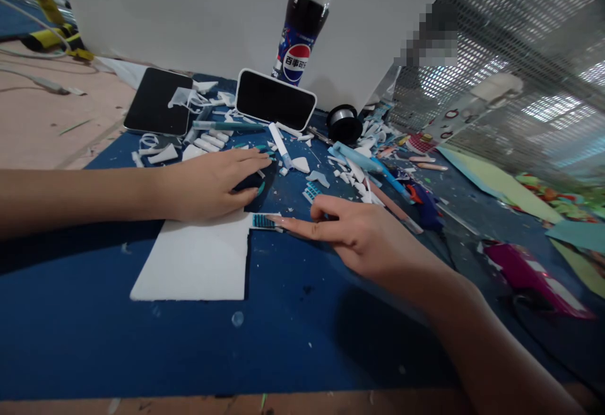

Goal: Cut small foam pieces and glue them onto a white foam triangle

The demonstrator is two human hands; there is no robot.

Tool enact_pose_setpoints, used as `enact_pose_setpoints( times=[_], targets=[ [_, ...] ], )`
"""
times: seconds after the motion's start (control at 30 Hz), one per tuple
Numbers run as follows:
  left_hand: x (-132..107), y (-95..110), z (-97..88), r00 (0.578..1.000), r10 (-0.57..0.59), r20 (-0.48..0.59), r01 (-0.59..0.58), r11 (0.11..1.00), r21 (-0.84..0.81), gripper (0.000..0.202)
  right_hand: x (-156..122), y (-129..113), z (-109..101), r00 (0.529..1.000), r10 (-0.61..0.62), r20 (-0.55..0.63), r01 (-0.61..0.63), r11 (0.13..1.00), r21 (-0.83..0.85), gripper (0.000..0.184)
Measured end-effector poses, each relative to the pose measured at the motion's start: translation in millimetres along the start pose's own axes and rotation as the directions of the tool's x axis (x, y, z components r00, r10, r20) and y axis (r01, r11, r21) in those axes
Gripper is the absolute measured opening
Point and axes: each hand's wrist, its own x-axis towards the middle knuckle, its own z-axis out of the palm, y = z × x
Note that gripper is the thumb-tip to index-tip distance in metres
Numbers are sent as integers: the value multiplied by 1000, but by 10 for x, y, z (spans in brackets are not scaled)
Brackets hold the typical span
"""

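Observation:
My left hand (215, 179) lies palm down with its fingers stretched out, over the far end of a white foam board (198, 264). Beneath its fingers is a dark area I cannot make out. From the board's right side sticks out a small white tab with a blue-and-black striped patch (263, 220). The outstretched index finger of my right hand (359, 232) touches the right end of that patch, while its other fingers curl back. Just beyond my right hand lies another blue-and-white striped piece (312, 191), partly hidden by it.
Behind my hands stand a phone (275, 101) and a cola bottle (302, 37). A black tablet (158, 100), white scraps (300, 164) and a spool (345, 124) lie around. To the right are a blue glue gun (425, 204) and a magenta device (534, 279) with a cord.

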Motion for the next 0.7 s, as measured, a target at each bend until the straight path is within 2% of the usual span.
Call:
enact_pose_setpoints(
  times=[0.23,0.4,0.53,0.7],
  targets=[
    [-1,-14,-11,997,-72,-14,72,997,-27,50,-48,87,-47,1000,-16,26,17,999,-32,59],
    [-8,-35,9,998,-61,-12,61,998,-21,51,-106,167,-94,999,3,46,-1,999,-40,62],
    [1,0,-22,995,-97,-11,97,995,-35,52,-134,198,-167,998,-8,56,11,999,-43,60],
    [5,39,-51,1000,-5,16,5,999,51,39,-109,207,-193,999,20,-26,-21,1000,-16,53]
  ],
)
